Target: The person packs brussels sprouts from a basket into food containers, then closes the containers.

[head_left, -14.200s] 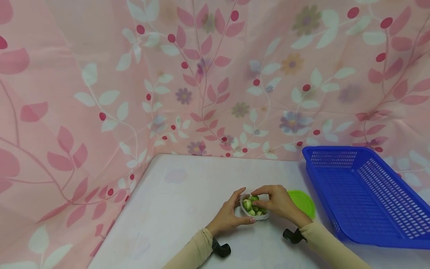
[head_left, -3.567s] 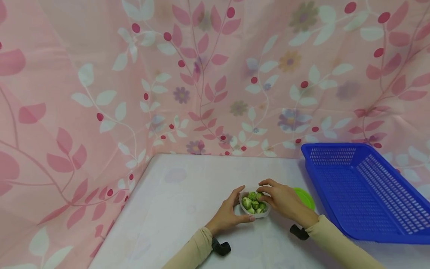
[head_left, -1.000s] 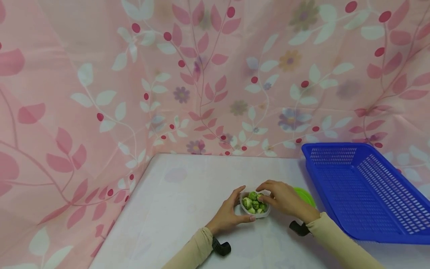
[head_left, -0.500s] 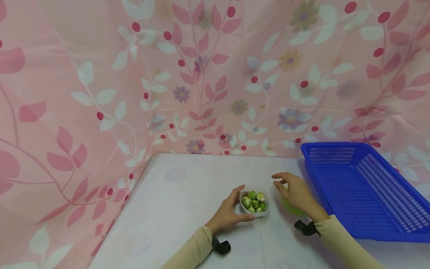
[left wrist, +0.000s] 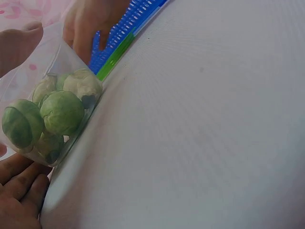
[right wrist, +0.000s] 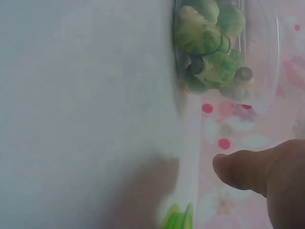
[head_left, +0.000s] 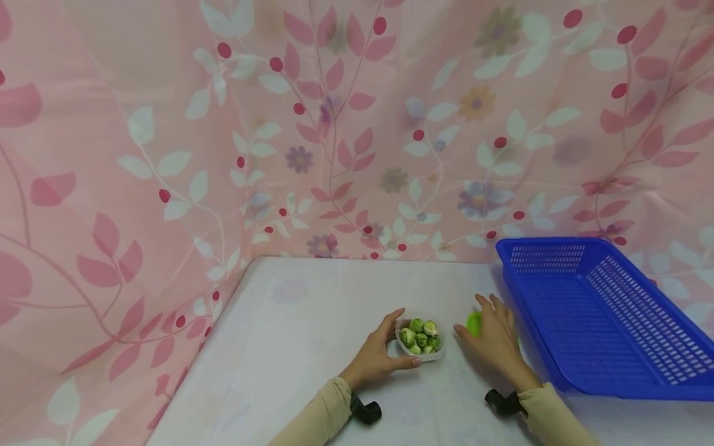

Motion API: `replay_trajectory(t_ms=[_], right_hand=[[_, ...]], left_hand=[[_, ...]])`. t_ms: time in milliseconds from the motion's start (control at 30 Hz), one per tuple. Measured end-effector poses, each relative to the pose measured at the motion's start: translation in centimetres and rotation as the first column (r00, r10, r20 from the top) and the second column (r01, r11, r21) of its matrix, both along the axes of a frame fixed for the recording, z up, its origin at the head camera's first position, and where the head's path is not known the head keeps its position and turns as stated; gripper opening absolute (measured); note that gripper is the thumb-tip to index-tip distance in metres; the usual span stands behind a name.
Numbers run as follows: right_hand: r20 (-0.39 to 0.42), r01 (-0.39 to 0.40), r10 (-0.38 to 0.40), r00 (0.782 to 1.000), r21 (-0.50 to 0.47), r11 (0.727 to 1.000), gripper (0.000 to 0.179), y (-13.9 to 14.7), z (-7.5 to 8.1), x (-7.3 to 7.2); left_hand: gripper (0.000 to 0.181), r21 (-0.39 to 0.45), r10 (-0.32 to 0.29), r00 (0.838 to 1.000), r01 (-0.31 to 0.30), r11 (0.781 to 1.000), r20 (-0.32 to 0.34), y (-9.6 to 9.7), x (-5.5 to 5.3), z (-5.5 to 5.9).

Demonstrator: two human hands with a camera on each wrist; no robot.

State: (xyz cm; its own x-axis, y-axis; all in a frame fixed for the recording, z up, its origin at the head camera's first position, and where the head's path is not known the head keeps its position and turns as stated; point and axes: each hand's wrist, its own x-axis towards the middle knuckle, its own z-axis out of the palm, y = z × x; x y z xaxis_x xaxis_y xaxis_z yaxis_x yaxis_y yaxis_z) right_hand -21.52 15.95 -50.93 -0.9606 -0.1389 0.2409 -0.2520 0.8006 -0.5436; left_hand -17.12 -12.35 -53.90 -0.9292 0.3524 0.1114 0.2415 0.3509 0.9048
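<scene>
A small clear plastic container [head_left: 428, 357] stands on the white table with several Brussels sprouts [head_left: 422, 339] inside. My left hand [head_left: 375, 355] holds the container from its left, thumb at the near side and fingers at the far side. In the left wrist view the sprouts [left wrist: 62, 113] show through the clear wall. To the right, my right hand [head_left: 496, 337] is spread over a bright green lid [head_left: 473, 323] and hides much of it. Its thumb [right wrist: 243, 169] points toward the container in the right wrist view, apart from it.
A large blue perforated basket [head_left: 586, 391] stands along the right side, close beyond the right hand. Pink floral cloth [head_left: 334, 155] hangs behind and to the left of the white tabletop [head_left: 290, 347]. A black wrist camera sits under each wrist.
The right hand has left the sprouts in the container and moved right, now over the green lid with its fingers spread. The left hand has stayed at the container.
</scene>
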Motion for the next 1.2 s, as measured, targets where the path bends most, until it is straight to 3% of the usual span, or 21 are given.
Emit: replay_trajectory(t_ms=[200, 367, 867, 1200], right_hand=[[0.155, 0.099, -0.107, 0.982, 0.057, 0.993, 0.111, 1.0, -0.4, 0.4], [0.247, 0.111, -0.126, 0.961, 0.073, 0.991, 0.115, 1.7, -0.6, 0.6], [0.254, 0.131, -0.137, 0.957, 0.044, 0.990, 0.123, 2.6, -1.3, 2.2], [0.202, 0.140, -0.131, 0.971, -0.033, 0.990, 0.123, 2.4, -1.4, 2.6]], left_hand=[[0.104, 0.009, 0.001, 1.000, -0.001, 1.000, 0.005, 0.0, 0.0, 0.1], [0.104, 0.015, 0.000, 1.000, -0.001, 1.000, 0.012, 0.0, 0.1, 0.2], [0.104, 0.012, -0.002, 1.000, 0.002, 1.000, 0.010, 0.1, 0.2, -0.1], [0.104, 0.007, -0.004, 1.000, 0.003, 1.000, 0.007, 0.0, 0.1, 0.0]])
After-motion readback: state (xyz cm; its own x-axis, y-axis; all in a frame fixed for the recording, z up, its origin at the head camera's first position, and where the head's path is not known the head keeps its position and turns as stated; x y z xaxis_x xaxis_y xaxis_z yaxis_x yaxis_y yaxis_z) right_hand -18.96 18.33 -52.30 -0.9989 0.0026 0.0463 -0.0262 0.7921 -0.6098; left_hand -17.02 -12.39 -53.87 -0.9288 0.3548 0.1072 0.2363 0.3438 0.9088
